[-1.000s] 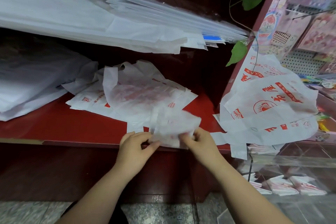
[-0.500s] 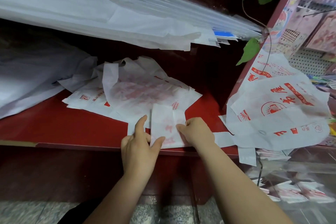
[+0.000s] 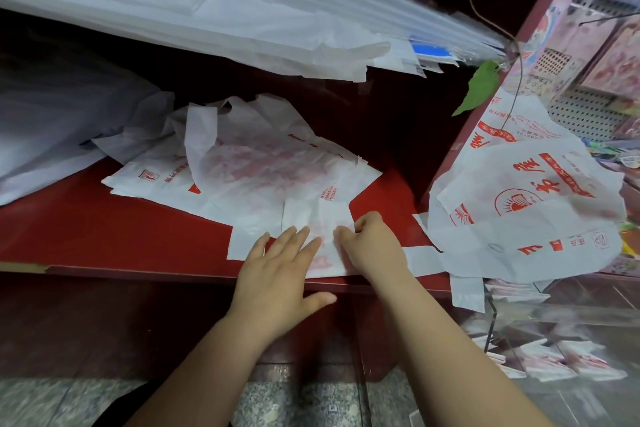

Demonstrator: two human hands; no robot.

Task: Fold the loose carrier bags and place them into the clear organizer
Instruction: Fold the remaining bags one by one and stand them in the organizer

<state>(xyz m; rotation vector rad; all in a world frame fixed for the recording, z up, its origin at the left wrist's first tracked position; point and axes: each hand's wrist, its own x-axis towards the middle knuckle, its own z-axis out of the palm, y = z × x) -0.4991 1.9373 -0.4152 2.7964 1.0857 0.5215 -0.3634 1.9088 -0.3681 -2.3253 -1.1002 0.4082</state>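
Left hand (image 3: 277, 274): flat, fingers spread, pressing the folded bag (image 3: 311, 218) on the red shelf (image 3: 86, 229).
Right hand (image 3: 370, 246): fingers curled, pinching the bag's edge.

Folded white bag (image 3: 318, 218) on red shelf (image 3: 104, 229)

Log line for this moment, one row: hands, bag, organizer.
left hand: flat, pressing folded bag | right hand: pinching bag's right edge | bag: on red shelf | clear organizer: lower right, holds folded bags
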